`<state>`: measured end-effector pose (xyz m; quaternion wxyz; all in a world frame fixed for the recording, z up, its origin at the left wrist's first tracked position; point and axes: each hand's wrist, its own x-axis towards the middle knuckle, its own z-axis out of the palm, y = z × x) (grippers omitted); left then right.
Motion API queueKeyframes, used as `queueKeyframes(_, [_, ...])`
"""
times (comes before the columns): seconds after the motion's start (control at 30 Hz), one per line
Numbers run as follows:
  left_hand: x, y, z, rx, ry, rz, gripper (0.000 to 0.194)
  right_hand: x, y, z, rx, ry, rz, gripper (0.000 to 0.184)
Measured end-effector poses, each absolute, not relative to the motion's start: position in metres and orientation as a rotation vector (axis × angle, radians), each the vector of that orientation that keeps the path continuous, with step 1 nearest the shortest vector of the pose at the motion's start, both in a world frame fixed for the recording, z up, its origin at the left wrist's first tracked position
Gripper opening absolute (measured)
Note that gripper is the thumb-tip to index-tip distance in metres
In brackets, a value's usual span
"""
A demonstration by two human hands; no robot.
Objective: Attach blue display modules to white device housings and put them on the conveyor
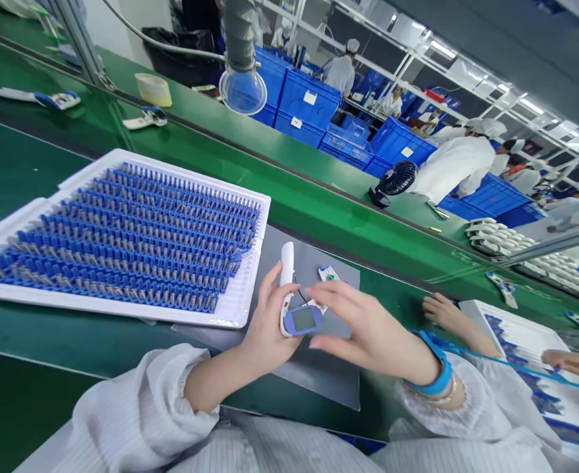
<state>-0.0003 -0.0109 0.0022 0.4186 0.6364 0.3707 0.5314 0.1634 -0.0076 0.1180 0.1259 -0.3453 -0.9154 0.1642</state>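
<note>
Above grey mat (336, 378), left hand (268, 328) gripping white-and-blue device (302, 320), right hand (368, 322) spread beside it

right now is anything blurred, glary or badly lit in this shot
Head view: the right hand looks smeared, probably by motion, while the left hand is crisper; head view: the green work surface has a pale sheen; head view: the whole scene leans, sloping down rightward.

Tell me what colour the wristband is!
Bright blue; the wristband shows best in the head view.
</note>
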Motion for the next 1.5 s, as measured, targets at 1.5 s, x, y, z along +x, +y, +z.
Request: queueKeyframes(1.5, [-0.005,-0.002,0.007,0.847,0.225,0.498,0.058,0.167,-0.012,0.093,-0.675,-2.384,0.627,0.007])
